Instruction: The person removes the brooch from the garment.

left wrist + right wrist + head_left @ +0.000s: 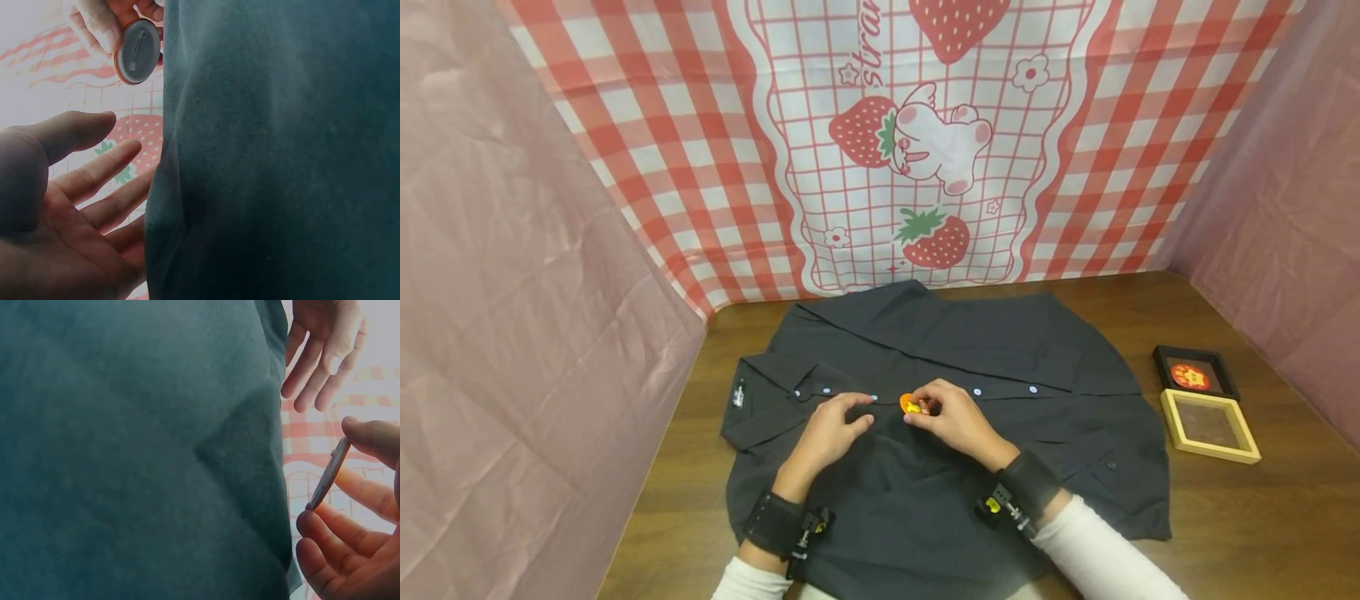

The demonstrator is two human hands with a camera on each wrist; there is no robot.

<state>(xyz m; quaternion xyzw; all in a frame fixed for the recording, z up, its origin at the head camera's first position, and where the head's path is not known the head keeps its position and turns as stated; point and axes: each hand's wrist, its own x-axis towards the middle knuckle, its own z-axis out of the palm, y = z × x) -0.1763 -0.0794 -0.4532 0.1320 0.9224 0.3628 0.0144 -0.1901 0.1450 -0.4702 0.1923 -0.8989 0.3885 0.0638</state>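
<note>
A dark button-up shirt (880, 492) lies spread on the wooden table, its collar toward the left. Over its row of buttons, my right hand (955, 418) pinches a round pin badge (910, 405) with an orange and yellow front. The left wrist view shows the badge's grey back (139, 53) with a pin clasp across it. Seen edge-on in the right wrist view, the badge (328, 475) sits between thumb and fingertips. My left hand (833, 427) is just left of it, fingers loosely extended and holding nothing, close to a shirt button (874, 398).
At the right of the table lie a black frame (1159, 367) with a red and yellow round piece inside, and a pale wooden frame (1213, 452). A strawberry-print checked cloth (692, 158) hangs behind; pink cloth (512, 292) covers the sides.
</note>
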